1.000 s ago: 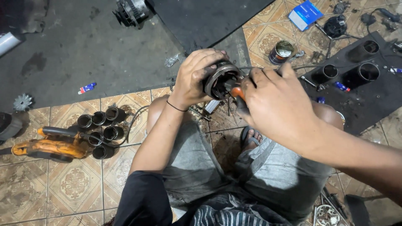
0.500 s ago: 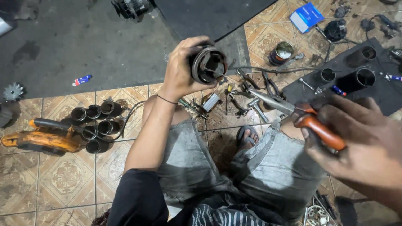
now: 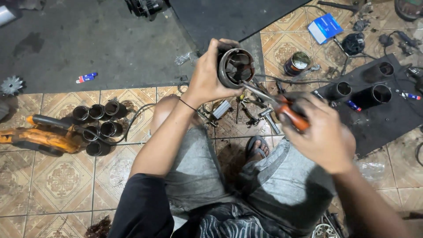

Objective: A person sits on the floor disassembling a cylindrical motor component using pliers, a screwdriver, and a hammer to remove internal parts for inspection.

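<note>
The floor [image 3: 57,176] is made of brown tiles with a flower-like pattern, dirty and stained in places. Beyond the tiles there is a grey concrete area [image 3: 88,39] with dark spots. A black mat [image 3: 387,119] lies on the tiles at the right side.

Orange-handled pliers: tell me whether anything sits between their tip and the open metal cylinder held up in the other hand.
Nothing visible does. The right hand points the orange-handled pliers at the metal cylinder gripped in the left hand; their tip already meets its lower rim.
</note>
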